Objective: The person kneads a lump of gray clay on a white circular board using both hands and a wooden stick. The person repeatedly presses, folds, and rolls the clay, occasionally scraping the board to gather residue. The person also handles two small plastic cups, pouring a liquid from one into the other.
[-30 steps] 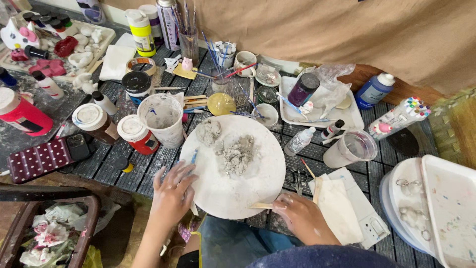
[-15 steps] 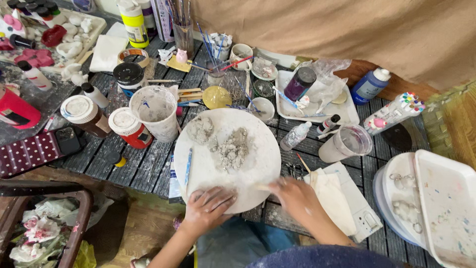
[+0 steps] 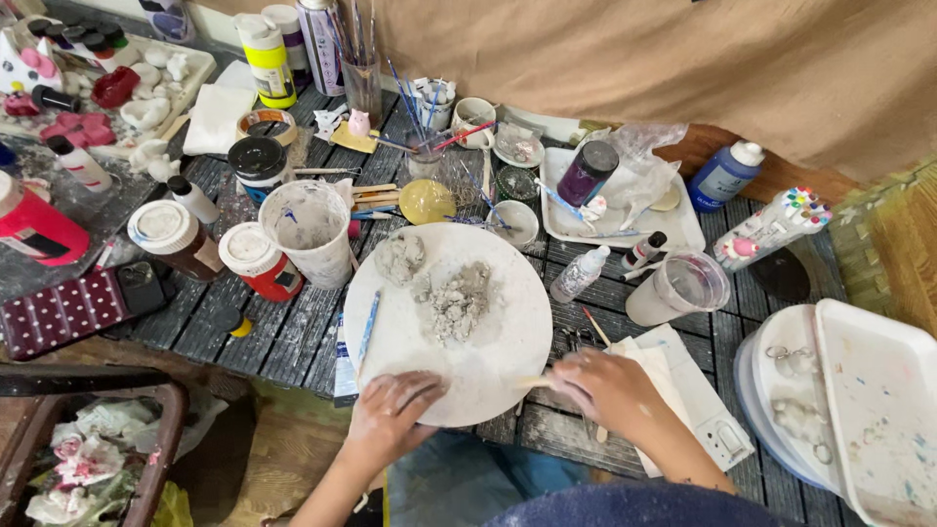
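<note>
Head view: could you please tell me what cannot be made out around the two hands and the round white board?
- Right hand: its fingers cover most of the thin wooden stick.
- Left hand: it hides the round white board beneath.
- Grey clay lumps: shapes too small to tell.

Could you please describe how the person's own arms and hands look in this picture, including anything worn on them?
Both forearms are bare, with no sleeves, gloves, watch or rings in view. The left hand carries pale grey, clay-like smears across its back and fingers. The right hand looks cleaner, with only faint dusty traces. Dark blue clothing shows at the picture's bottom edge.
</note>
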